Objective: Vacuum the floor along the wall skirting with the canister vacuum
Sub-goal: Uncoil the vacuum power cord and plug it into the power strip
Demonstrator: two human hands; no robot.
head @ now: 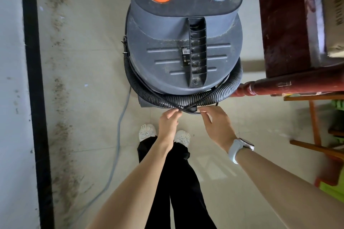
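A grey canister vacuum (178, 46) with two orange knobs stands on the floor in front of me. Its black ribbed hose (163, 99) is coiled around the base, with a thin black cord (188, 108) crossing over it at the near side. My left hand (168, 122) pinches that cord at the hose. My right hand (216, 124), with a white watch on the wrist, reaches toward the same spot with fingers apart, its fingertips at the cord. The black wall skirting (36, 98) runs along the left, with a band of dirt (60, 135) on the floor beside it.
A grey cable (119, 135) trails over the floor left of my feet. A dark red wooden piece of furniture (286, 24) with a turned leg stands right of the vacuum. Wooden stools (314, 132) and green items sit at the right edge.
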